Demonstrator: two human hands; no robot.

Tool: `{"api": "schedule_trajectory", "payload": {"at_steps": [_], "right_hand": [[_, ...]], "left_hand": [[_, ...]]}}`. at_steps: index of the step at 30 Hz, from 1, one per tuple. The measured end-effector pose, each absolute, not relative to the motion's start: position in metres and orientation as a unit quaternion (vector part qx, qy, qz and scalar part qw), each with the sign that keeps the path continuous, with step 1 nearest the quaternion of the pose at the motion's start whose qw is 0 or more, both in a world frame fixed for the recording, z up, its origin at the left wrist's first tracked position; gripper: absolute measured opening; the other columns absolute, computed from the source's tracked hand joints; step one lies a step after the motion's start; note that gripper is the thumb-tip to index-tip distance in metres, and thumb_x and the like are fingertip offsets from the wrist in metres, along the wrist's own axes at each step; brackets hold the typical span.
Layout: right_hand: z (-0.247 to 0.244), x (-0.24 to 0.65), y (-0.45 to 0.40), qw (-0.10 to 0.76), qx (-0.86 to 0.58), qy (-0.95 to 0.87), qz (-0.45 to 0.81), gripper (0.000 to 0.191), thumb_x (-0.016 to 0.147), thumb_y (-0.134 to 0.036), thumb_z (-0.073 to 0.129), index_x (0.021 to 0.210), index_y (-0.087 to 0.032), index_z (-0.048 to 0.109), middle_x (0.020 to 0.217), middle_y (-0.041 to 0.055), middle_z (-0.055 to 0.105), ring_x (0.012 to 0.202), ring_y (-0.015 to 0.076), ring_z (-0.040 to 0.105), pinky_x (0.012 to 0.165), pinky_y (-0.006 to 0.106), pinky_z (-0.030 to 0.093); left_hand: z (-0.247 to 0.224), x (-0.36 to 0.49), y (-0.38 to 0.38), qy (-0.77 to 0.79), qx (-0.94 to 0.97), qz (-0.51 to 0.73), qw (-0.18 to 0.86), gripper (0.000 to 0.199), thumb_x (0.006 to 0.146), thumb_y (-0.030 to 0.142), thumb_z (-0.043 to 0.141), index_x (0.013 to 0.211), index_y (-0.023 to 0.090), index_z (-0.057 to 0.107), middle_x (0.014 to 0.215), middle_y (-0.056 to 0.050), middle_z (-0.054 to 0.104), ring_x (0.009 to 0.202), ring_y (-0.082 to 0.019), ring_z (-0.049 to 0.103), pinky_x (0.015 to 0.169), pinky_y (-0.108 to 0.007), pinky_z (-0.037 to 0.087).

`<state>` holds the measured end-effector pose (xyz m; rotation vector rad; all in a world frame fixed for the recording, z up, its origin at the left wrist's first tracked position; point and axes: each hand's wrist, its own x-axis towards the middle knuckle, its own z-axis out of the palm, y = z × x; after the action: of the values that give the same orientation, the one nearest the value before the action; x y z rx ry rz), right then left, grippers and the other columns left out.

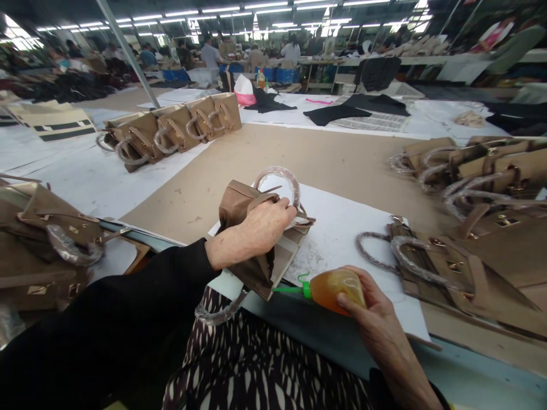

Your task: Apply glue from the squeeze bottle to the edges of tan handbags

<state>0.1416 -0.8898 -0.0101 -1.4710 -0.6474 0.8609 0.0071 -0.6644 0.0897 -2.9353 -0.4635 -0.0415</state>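
Observation:
A brown handbag [239, 208] lies tilted at the table's near edge, its pale inside edge facing right. My left hand [267, 225] is closed on the bag's upper part, close to a handle [280, 171] wrapped in clear plastic. A second wrapped handle [222, 313] hangs over the table edge toward my lap. In my right hand [371, 307] is a squeeze bottle [337, 290] of amber liquid, held sideways. Its green nozzle [288, 290] points left, with the tip at the bag's lower edge; whether it touches I cannot tell.
More brown handbags [465, 267] lie to the right, and others [55, 245] stand at the left. A row of bags [175, 128] is at the back left beside a metal pole [128, 54]. White paper [329, 228] covers part of the brown tabletop [325, 154]. People work farther back.

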Motion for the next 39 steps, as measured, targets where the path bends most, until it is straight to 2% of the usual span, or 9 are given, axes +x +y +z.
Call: {"api": "schedule_trajectory", "payload": {"at_steps": [5, 10, 14, 18, 29, 35, 39], "right_hand": [[-0.011, 0.135, -0.897, 0.615, -0.623, -0.272, 0.400, 0.045, 0.071, -0.040, 0.082, 0.109, -0.027, 0.062, 0.092, 0.0017, 0.066, 0.082, 0.0241, 0.059, 0.069, 0.028, 0.048], [-0.012, 0.128, -0.898, 0.647, -0.615, -0.203, 0.402, 0.049, 0.064, -0.042, 0.086, 0.105, -0.025, 0.064, 0.088, 0.0022, 0.066, 0.079, 0.0243, 0.059, 0.067, 0.030, 0.048], [-0.009, 0.125, -0.896, 0.669, -0.613, -0.145, 0.395, 0.052, 0.061, -0.044, 0.087, 0.103, -0.024, 0.063, 0.091, 0.0026, 0.067, 0.080, 0.0232, 0.060, 0.071, 0.030, 0.049], [-0.008, 0.124, -0.894, 0.671, -0.614, -0.133, 0.394, 0.053, 0.061, -0.046, 0.086, 0.103, -0.024, 0.063, 0.096, 0.0043, 0.068, 0.083, 0.0240, 0.060, 0.074, 0.031, 0.049], [-0.001, 0.120, -0.897, 0.659, -0.614, -0.126, 0.415, 0.051, 0.059, -0.046, 0.087, 0.099, -0.023, 0.065, 0.091, 0.0049, 0.069, 0.080, 0.0242, 0.061, 0.071, 0.031, 0.050], [-0.001, 0.120, -0.895, 0.670, -0.611, -0.106, 0.407, 0.054, 0.059, -0.046, 0.088, 0.102, -0.023, 0.064, 0.095, 0.0047, 0.070, 0.083, 0.0230, 0.061, 0.074, 0.029, 0.049], [0.000, 0.115, -0.898, 0.669, -0.600, -0.105, 0.427, 0.055, 0.061, -0.045, 0.087, 0.104, -0.022, 0.062, 0.096, 0.0054, 0.070, 0.084, 0.0233, 0.062, 0.075, 0.030, 0.050]], "left_hand": [[0.093, 0.007, -0.666, -0.156, -0.985, -0.006, 0.072, 0.021, 0.082, 0.006, 0.047, 0.098, 0.013, 0.057, 0.100, -0.010, 0.060, 0.081, -0.021, 0.063, 0.069, -0.033, 0.050], [0.094, 0.008, -0.666, -0.172, -0.982, 0.011, 0.080, 0.022, 0.082, 0.006, 0.047, 0.100, 0.014, 0.057, 0.102, -0.009, 0.060, 0.083, -0.021, 0.063, 0.069, -0.032, 0.050], [0.093, 0.008, -0.666, -0.173, -0.981, 0.008, 0.083, 0.020, 0.084, 0.008, 0.046, 0.100, 0.014, 0.057, 0.102, -0.009, 0.060, 0.081, -0.020, 0.064, 0.068, -0.031, 0.050], [0.093, 0.008, -0.666, -0.167, -0.983, -0.003, 0.082, 0.023, 0.084, 0.005, 0.042, 0.098, 0.014, 0.057, 0.101, -0.009, 0.060, 0.080, -0.022, 0.064, 0.066, -0.033, 0.050], [0.093, 0.009, -0.667, -0.174, -0.982, 0.000, 0.073, 0.023, 0.082, 0.004, 0.045, 0.099, 0.014, 0.058, 0.102, -0.010, 0.061, 0.084, -0.022, 0.064, 0.068, -0.031, 0.050], [0.093, 0.009, -0.667, -0.173, -0.982, -0.002, 0.078, 0.025, 0.082, 0.002, 0.042, 0.097, 0.014, 0.058, 0.101, -0.009, 0.061, 0.080, -0.022, 0.064, 0.063, -0.031, 0.049], [0.093, 0.009, -0.668, -0.177, -0.981, 0.001, 0.076, 0.023, 0.084, 0.004, 0.043, 0.097, 0.014, 0.058, 0.101, -0.009, 0.061, 0.081, -0.022, 0.064, 0.066, -0.031, 0.049]]}}
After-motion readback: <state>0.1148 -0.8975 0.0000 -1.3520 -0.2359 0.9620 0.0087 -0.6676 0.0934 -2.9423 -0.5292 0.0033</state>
